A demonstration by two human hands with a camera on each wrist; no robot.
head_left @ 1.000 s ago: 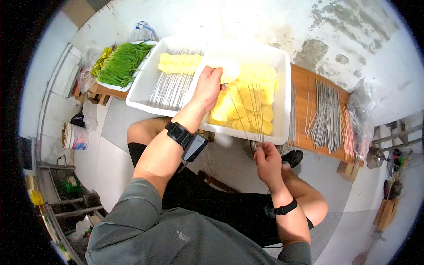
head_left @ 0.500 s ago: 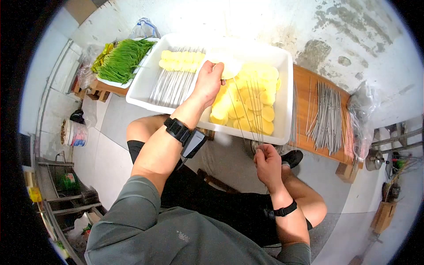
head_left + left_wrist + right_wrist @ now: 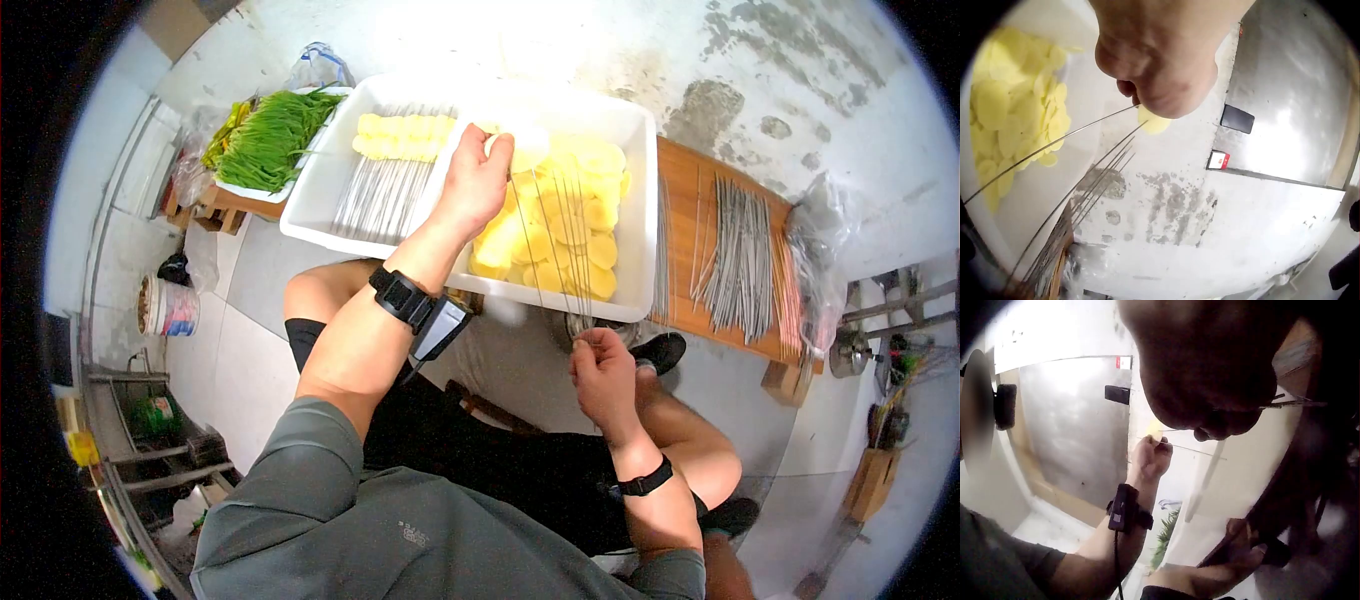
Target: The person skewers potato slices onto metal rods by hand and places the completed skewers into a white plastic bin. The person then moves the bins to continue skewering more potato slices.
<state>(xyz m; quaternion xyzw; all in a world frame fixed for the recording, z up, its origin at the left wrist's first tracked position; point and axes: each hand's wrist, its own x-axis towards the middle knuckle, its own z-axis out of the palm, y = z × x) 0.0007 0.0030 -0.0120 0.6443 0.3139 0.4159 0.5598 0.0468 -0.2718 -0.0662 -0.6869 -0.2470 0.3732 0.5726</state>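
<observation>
My left hand is over the white tub, pinching a thin pale-yellow slice, which looks like potato. One thin metal skewer runs from this slice down toward my right hand. My right hand, just outside the tub's near edge, grips the lower ends of several metal skewers, whose other ends fan out over the tub. Loose potato slices are piled in the tub's right part. Skewered slices lie in rows at the left, their metal shafts toward me.
Long green vegetables lie in a tray at the left. On the wooden board to the right are a heap of metal skewers and a clear plastic bag. A bucket stands on the floor; a shoe shows at lower right.
My left hand has risen slightly toward the wall with the slice. My right hand stays almost in place, holding the skewers. A shod foot and lower leg have appeared at lower right.
</observation>
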